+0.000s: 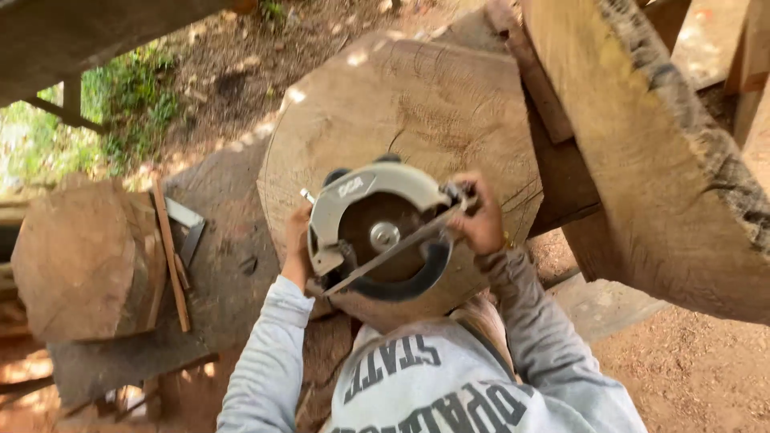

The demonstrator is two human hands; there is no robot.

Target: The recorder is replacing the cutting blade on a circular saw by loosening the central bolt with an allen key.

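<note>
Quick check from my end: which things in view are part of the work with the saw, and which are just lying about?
In use:
circular saw, held up blade side toward the camera
left hand behind the guard side
right hand on the base plate edge
round log slab behind the saw

Lying about:
squared wood block
thin wooden strip
metal square
rough plank

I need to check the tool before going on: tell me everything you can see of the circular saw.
The saw is held up against a big round wood slab, its blade side facing the camera. It has a pale grey metal upper guard, a dark round blade with a shiny centre bolt, a dark lower guard and a thin flat base plate seen edge-on, slanting across the blade. The left hand grips it at the left, the right hand at the base plate's upper right end. No cord shows.
</note>
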